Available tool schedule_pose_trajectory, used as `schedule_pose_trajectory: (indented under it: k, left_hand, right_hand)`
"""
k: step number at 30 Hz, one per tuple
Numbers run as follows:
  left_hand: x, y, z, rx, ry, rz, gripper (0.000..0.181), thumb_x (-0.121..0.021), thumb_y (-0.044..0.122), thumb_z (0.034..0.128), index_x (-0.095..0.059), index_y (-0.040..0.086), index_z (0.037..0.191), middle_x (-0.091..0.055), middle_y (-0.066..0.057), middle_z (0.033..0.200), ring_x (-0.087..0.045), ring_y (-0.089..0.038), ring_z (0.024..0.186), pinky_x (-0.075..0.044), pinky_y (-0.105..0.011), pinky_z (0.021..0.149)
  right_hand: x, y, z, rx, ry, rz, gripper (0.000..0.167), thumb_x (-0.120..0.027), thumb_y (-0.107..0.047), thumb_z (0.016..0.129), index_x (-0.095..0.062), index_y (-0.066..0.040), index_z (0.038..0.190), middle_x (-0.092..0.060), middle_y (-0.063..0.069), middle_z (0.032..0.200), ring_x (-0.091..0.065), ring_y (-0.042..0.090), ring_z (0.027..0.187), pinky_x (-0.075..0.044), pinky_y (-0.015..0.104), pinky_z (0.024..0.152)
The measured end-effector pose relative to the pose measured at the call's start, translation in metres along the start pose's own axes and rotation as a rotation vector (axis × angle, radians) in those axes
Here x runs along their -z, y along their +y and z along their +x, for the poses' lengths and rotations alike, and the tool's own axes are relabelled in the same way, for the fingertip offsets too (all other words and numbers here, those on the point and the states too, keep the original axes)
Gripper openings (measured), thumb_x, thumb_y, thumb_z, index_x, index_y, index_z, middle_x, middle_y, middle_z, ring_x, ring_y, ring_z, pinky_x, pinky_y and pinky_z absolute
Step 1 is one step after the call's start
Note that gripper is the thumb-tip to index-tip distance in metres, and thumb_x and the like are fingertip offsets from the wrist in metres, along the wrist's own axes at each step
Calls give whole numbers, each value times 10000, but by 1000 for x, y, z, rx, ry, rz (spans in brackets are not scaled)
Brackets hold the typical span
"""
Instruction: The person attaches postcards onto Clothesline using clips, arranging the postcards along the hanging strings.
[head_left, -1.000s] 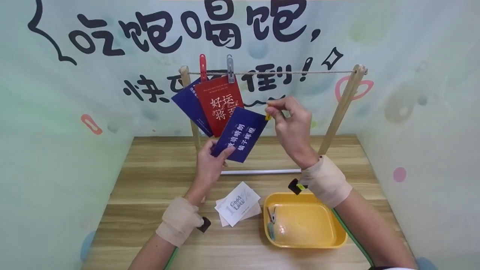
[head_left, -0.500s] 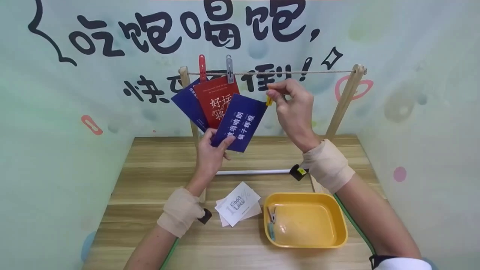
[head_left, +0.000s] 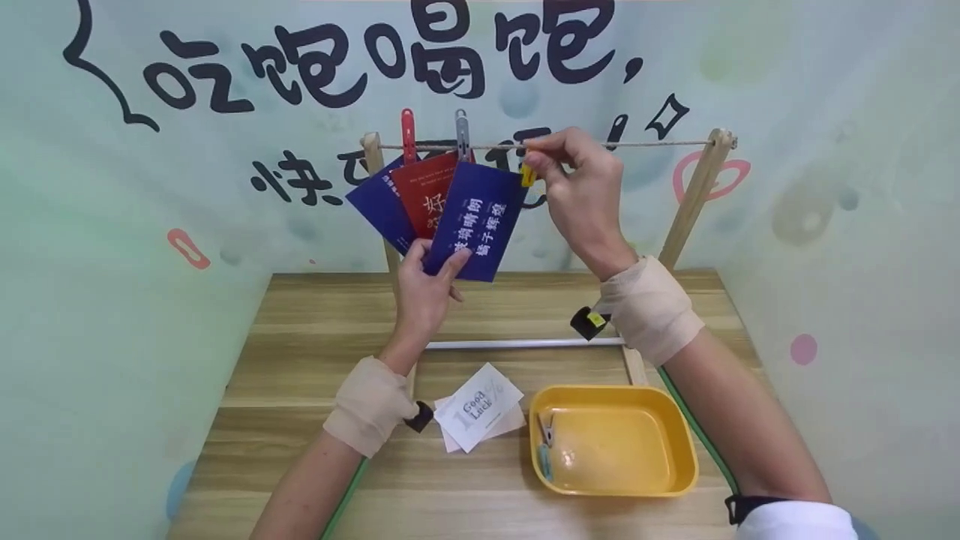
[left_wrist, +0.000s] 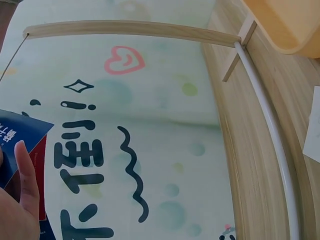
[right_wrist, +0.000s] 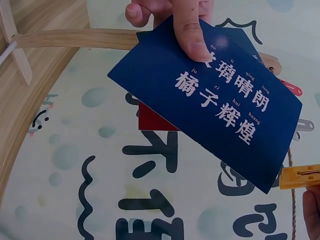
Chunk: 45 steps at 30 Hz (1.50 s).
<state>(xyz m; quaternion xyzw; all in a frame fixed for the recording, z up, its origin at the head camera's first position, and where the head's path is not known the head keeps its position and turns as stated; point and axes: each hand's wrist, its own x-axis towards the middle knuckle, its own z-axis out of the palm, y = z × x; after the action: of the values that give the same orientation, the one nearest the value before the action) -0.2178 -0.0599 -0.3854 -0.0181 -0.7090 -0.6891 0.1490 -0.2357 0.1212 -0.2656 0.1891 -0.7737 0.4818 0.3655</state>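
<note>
My left hand (head_left: 424,296) pinches the lower left of a dark blue card (head_left: 486,206) with white lettering, thumb on its front. My right hand (head_left: 589,191) pinches a yellow clothespin (right_wrist: 300,177) by the card's upper right corner. Whether its jaws bite the card cannot be made out. Both are held just in front of a rope (head_left: 652,143) strung between wooden posts. Behind the held card, a red card (head_left: 421,187) and another blue card (head_left: 373,196) hang, partly covered. A red clothespin (head_left: 408,135) and a grey clothespin (head_left: 462,133) sit on the rope above them.
On the wooden table, white cards (head_left: 480,409) lie overlapped below my left hand. A yellow tray (head_left: 615,487) beside them holds clothespins (head_left: 546,442) along its left side. A white bar (head_left: 525,344) joins the foot of the wooden frame (head_left: 686,202).
Both hands have risen together, carrying the blue card and yellow clothespin up to rope height. The held card now covers more of the red one.
</note>
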Motion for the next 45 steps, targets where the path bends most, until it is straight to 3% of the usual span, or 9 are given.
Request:
schedule_pose_trajectory:
  k: [6, 16, 24, 34, 45]
  left_hand:
    - [-2, 2, 4, 23, 21, 28, 313, -761, 276, 897, -584, 52, 1026, -683, -104, 921, -602, -103, 568, -524, -236, 439]
    - [-13, 0, 10, 25, 52, -53, 304, -752, 245, 908, -595, 24, 1046, -678, -83, 888, -536, -112, 433, -508, -237, 437]
    - [-22, -3, 10, 68, 93, -111, 302, -790, 226, 875, -602, 17, 985, -653, -45, 860, -521, -118, 407, -497, -243, 424]
    - [-31, -7, 12, 130, 127, -184, 306, -816, 208, 848, -611, 12, 964, -646, -34, 860, -527, -104, 409, -500, -223, 431]
    - [-38, -12, 11, 155, 151, -242, 307, -812, 191, 848, -629, -14, 984, -627, -12, 840, -527, -104, 421, -512, -228, 439]
  right_hand:
    - [-2, -6, 13, -52, -14, 14, 132, -717, -127, 911, -734, -14, 976, -769, 105, 954, -627, 29, 760, -518, 164, 703]
    - [-3, -13, 35, -144, -18, 54, 155, -723, -124, 907, -739, 2, 995, -764, 121, 984, -610, 52, 745, -522, 162, 712]
    - [-5, -8, 45, -220, -36, 51, 168, -712, -134, 908, -728, -5, 1015, -754, 131, 1037, -615, 64, 778, -529, 152, 753]
    - [-2, 1, 50, -325, -51, 136, 135, -728, -126, 902, -748, -35, 999, -754, 86, 985, -624, 98, 763, -534, 184, 729]
    - [-3, 2, 49, -397, -173, 19, 191, -679, -191, 951, -746, -72, 1084, -736, 51, 1028, -607, 100, 841, -524, 188, 763]
